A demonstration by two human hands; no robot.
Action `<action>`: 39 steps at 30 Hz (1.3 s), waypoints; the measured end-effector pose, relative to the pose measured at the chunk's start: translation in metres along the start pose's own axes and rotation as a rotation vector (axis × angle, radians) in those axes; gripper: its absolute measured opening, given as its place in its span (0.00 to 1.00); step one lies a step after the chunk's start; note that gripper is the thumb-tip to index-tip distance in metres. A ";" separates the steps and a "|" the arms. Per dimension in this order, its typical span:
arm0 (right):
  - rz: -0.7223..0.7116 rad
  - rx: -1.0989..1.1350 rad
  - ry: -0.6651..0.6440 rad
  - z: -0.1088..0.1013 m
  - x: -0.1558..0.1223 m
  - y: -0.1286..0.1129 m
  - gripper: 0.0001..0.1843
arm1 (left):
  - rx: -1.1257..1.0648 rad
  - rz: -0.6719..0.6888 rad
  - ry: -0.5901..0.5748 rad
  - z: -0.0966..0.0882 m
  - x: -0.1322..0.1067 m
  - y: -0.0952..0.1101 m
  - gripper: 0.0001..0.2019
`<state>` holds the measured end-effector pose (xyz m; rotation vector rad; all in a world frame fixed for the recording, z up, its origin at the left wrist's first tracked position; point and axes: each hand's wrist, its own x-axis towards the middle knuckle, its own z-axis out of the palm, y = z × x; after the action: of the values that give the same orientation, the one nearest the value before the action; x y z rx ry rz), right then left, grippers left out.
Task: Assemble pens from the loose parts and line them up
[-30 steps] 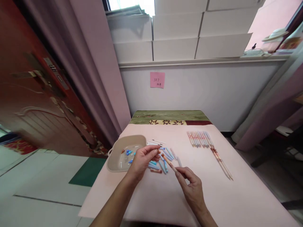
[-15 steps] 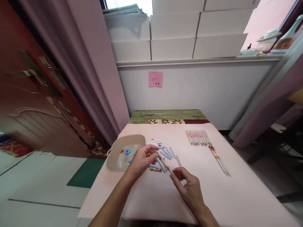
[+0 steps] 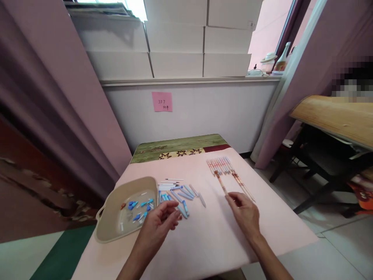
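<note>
My right hand [image 3: 243, 212] pinches the lower end of a slim pen [image 3: 222, 185] with a brown top, holding it just left of two similar brown-topped pens [image 3: 243, 186] on the table. Beyond it lies a row of finished-looking pens [image 3: 220, 165]. My left hand [image 3: 161, 221] hovers between the beige bin and the loose parts, fingers loosely curled and apart, with no object visible in them. Blue pen barrels [image 3: 185, 194] lie scattered near its fingertips, with thin dark-tipped refills [image 3: 171, 182] behind. A small reddish-brown piece shows partly past the left fingers.
The beige bin [image 3: 101, 229] on the left contains small blue, white and brown pieces. A pink cloth [image 3: 210, 241] covers the table. White boxes [image 3: 175, 64] are stacked on the ledge behind. A wooden table [image 3: 335, 116] and dark chair stand at the right.
My right hand has carried the brown-topped pen rightward, beside the laid-out pens. My left hand has come away from the pen's top. The view has turned right.
</note>
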<state>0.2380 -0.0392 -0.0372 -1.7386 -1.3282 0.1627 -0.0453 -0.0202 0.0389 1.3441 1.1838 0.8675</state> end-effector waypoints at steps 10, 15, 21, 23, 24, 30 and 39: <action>0.296 -0.605 -0.201 -0.009 0.042 0.057 0.15 | -0.018 -0.071 0.011 -0.004 -0.008 -0.021 0.18; 0.295 -0.704 -0.221 -0.001 0.049 0.059 0.16 | -0.025 -0.092 0.025 -0.008 -0.009 -0.020 0.17; 0.275 -0.741 -0.222 -0.001 0.051 0.062 0.17 | -0.054 -0.114 0.004 -0.005 -0.009 -0.024 0.16; 0.266 -0.752 -0.218 -0.001 0.049 0.064 0.18 | -0.073 -0.113 0.007 -0.002 -0.010 -0.027 0.15; 0.258 -0.753 -0.216 -0.001 0.047 0.065 0.19 | -0.082 -0.113 0.006 -0.002 -0.010 -0.028 0.14; 0.259 -0.727 -0.233 -0.001 0.044 0.074 0.22 | -0.098 -0.094 0.008 0.000 -0.013 -0.030 0.11; 0.181 -0.487 -0.089 0.004 0.048 0.031 0.18 | -0.045 -0.052 0.197 -0.047 -0.012 -0.010 0.12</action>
<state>0.2771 0.0020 -0.0429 -2.2864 -1.3478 0.0163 -0.0951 -0.0207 0.0377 1.2075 1.3364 1.0005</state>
